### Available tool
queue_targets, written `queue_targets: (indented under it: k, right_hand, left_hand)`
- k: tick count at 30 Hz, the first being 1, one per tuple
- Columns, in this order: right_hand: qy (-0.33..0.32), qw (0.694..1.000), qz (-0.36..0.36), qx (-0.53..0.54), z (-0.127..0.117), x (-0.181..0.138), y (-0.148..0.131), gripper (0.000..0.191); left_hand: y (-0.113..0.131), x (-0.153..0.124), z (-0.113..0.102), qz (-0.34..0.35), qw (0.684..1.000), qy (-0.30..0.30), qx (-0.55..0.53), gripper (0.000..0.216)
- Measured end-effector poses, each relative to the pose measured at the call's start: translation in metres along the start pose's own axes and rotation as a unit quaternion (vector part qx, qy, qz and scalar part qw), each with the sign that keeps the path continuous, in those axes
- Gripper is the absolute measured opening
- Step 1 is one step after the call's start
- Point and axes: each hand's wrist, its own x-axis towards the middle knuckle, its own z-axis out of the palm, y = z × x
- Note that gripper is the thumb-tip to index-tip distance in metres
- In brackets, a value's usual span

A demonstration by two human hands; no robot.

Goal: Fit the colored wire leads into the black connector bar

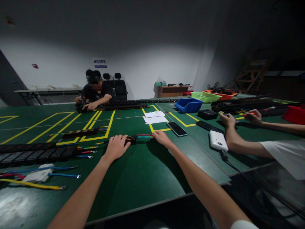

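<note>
A slim black assembly [133,139] with coloured wires [144,135] coming out of its right end lies across the green table. My left hand [116,146] is over its body, palm down, with the fingers curled around it. At the wires' right end, my right hand [161,138] is closed in a pinch on their tips, which the fingers partly hide. Beyond my left hand is a similar dark strip [79,133] with wire ends. To the left, several black modules in a row [47,156] have red, yellow and blue leads with ring terminals.
A phone [177,129], white papers [154,117] and a blue bin [188,105] lie ahead to the right. A co-worker's hands [228,120] work near a white device [218,140] with a cable. Another person [95,92] leans over the far edge. Thick cables [35,184] lie front left.
</note>
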Motion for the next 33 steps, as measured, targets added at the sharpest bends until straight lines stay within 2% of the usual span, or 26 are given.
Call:
queue_targets:
  k: [5,11,16,25,33]
  right_hand:
    - [0.015,0.998,-0.054,-0.019,-0.0014,0.0004,0.0029,0.034]
    - [0.007,0.991,-0.062,0.118,0.0003,0.0047,0.0052,0.041]
    - [-0.022,0.982,-0.089,0.163,0.0024,0.0030,0.0056,0.045]
    - [0.025,0.981,-0.104,0.164,-0.0005,0.0004,0.0007,0.048]
    - [0.050,0.987,-0.126,0.091,0.0000,0.0024,0.0047,0.051]
  left_hand:
    - [0.0009,-0.0002,-0.0013,0.000,1.000,0.001,0.002,0.056]
    - [0.0009,-0.0003,-0.0015,0.004,1.000,0.004,0.006,0.056]
    - [0.0020,-0.0002,-0.0019,0.000,1.000,0.000,0.011,0.057]
    - [0.0039,-0.0013,-0.0074,-0.004,1.000,-0.016,-0.003,0.057]
    - [0.0019,-0.0008,-0.0043,-0.001,1.000,-0.006,-0.008,0.056]
